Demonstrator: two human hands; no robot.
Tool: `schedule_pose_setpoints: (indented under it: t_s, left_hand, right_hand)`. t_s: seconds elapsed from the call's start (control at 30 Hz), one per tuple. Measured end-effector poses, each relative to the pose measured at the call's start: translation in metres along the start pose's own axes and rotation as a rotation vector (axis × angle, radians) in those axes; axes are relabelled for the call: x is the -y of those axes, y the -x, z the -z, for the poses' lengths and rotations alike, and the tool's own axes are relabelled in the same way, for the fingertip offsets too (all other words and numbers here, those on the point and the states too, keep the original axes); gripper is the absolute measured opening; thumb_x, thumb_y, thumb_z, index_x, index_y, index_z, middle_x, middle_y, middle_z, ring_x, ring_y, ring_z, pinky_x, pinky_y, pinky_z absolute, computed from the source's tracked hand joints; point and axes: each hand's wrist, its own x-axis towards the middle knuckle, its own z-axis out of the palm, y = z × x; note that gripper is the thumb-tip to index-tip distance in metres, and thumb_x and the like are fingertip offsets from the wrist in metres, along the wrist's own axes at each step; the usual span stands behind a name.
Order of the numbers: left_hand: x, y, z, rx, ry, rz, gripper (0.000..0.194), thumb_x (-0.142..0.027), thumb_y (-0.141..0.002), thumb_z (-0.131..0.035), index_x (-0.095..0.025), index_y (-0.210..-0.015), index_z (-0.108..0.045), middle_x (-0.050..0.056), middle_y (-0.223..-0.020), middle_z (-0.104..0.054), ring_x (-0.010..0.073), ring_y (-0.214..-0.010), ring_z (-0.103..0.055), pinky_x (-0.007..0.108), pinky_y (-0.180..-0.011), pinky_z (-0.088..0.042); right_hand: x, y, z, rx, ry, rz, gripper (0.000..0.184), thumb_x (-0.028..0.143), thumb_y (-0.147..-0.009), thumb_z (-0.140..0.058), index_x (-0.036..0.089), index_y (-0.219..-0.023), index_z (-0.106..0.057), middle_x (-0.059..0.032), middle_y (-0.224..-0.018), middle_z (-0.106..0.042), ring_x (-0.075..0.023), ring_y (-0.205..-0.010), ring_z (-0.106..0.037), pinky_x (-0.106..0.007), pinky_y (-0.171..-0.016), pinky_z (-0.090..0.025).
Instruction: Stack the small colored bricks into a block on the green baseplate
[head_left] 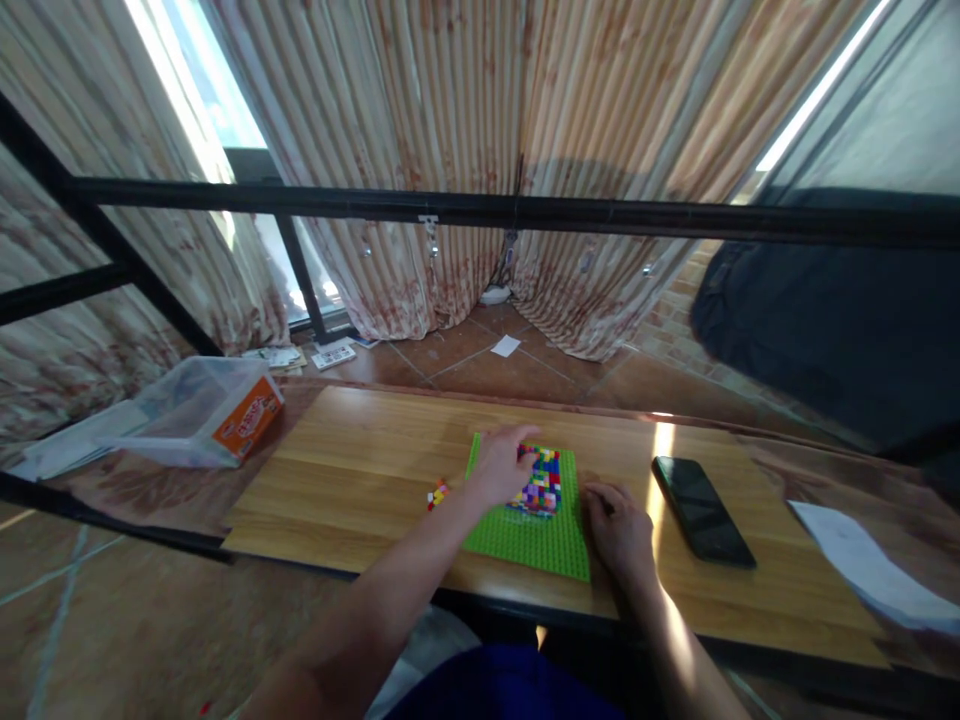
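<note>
A bright green studded baseplate (536, 549) lies on the wooden table, bearing a tight patch of small multicoloured building bricks (545, 487). My left hand (501, 464) reaches over the left part of this patch, its thumb and forefinger apart and no brick visible between them. The hand hides some of the bricks and the plate's upper left. Just right of the plate, my right hand (621, 530) rests on the table with its fingers curled in, showing nothing in them. A little pile of loose bricks (437, 493) sits left of the plate, near my left forearm.
A black phone (703, 511) lies on the table (337, 465) to the right. White paper (874, 570) is beyond the right end. A clear plastic bin (202, 415) with an orange label stands at the left. A dark metal rail (480, 208) crosses before the curtains.
</note>
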Motion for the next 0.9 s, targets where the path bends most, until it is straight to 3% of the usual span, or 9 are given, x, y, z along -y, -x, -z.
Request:
schedule_pose_setpoints:
  t_s: [0.17, 0.37, 0.57, 0.9]
  left_hand:
    - [0.039, 0.034, 0.041, -0.114, -0.059, 0.101, 0.035, -0.007, -0.082, -0.049, -0.017, -0.111, -0.065, 0.009, -0.115, -0.069, 0.0219, -0.11, -0.062, 0.042, -0.102, -0.046]
    - [0.079, 0.081, 0.074, -0.086, -0.144, 0.238, 0.029, -0.006, -0.081, -0.05, -0.02, -0.098, -0.069, 0.005, -0.103, -0.072, 0.019, -0.099, -0.066, 0.036, -0.094, -0.05]
    - [0.082, 0.105, 0.079, 0.031, -0.189, 0.216, 0.023, -0.007, -0.08, -0.055, -0.02, -0.089, -0.071, 0.004, -0.094, -0.071, 0.0175, -0.091, -0.064, 0.032, -0.088, -0.049]
    - [0.08, 0.108, 0.073, 0.069, -0.311, 0.15, 0.02, -0.011, -0.082, -0.057, -0.023, -0.088, -0.072, 0.004, -0.096, -0.069, 0.0185, -0.093, -0.062, 0.034, -0.09, -0.045]
  right_hand:
    - [-0.001, 0.0, -0.001, -0.02, 0.015, -0.011, 0.031, 0.036, -0.09, -0.047, 0.018, -0.09, -0.072, -0.0092, -0.096, -0.069, -0.0209, -0.083, -0.064, -0.033, -0.074, -0.049]
    - [-0.004, -0.001, -0.002, -0.038, 0.031, -0.005, 0.033, 0.038, -0.089, -0.046, 0.018, -0.088, -0.072, -0.0089, -0.094, -0.069, -0.0207, -0.081, -0.064, -0.032, -0.071, -0.049]
    - [-0.005, 0.0, -0.002, -0.043, 0.038, 0.005, 0.033, 0.038, -0.09, -0.046, 0.017, -0.09, -0.072, -0.0089, -0.095, -0.07, -0.0204, -0.081, -0.064, -0.032, -0.071, -0.048]
    - [-0.002, 0.0, 0.0, -0.045, 0.052, 0.013, 0.031, 0.035, -0.09, -0.047, 0.018, -0.089, -0.072, -0.0087, -0.094, -0.069, -0.0198, -0.08, -0.064, -0.031, -0.07, -0.048]
